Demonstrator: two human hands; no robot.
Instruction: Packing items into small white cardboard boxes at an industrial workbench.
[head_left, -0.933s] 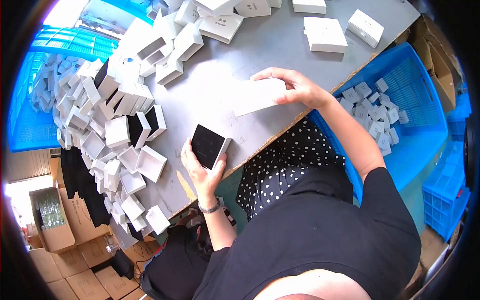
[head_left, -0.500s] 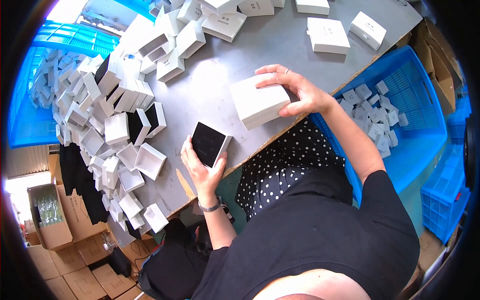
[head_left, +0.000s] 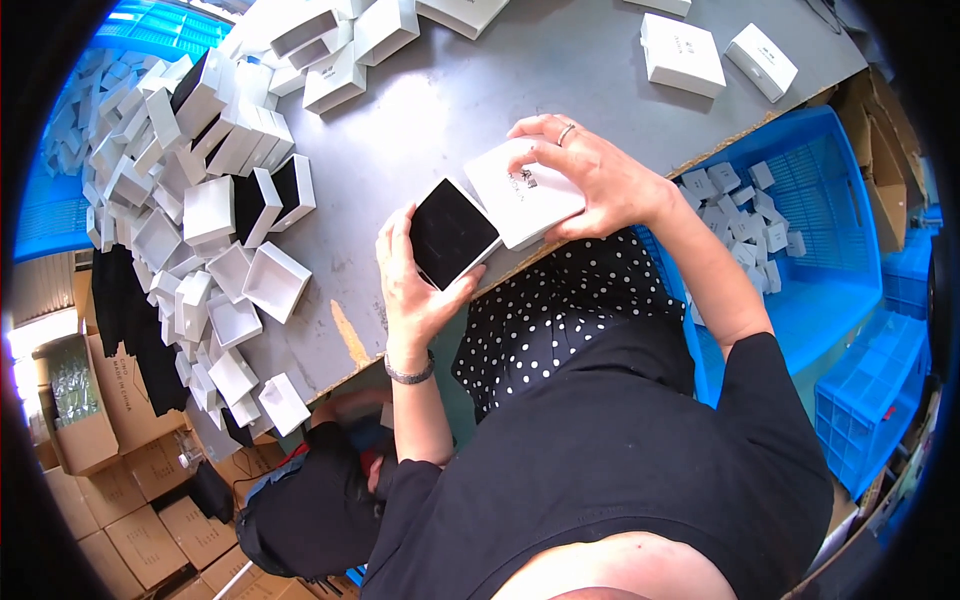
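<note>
My left hand (head_left: 415,290) is closed around a shallow white box tray (head_left: 481,258) with a black insert, its dark face up. Just right of it, my right hand (head_left: 610,185) grips a white box cover (head_left: 515,215) from above, thumb along the near side and fingers over the printed top. The tray's right edge meets or nearly meets the cover's left side; I cannot tell whether any of it is inside. Both are held over the grey table (head_left: 375,165), close to its near edge.
White box parts (head_left: 175,235), some with black inserts, are heaped at the table's left. Two white boxes (head_left: 683,58) lie far right. A blue basket (head_left: 835,290) of small boxes stands beyond the right edge. A person (head_left: 310,500) bends near cardboard cartons (head_left: 140,535) at lower left.
My left hand has brought the tray up and right, against or close beside the cover. My right hand has tipped the cover so its printed top shows. A person has come into sight below the table.
</note>
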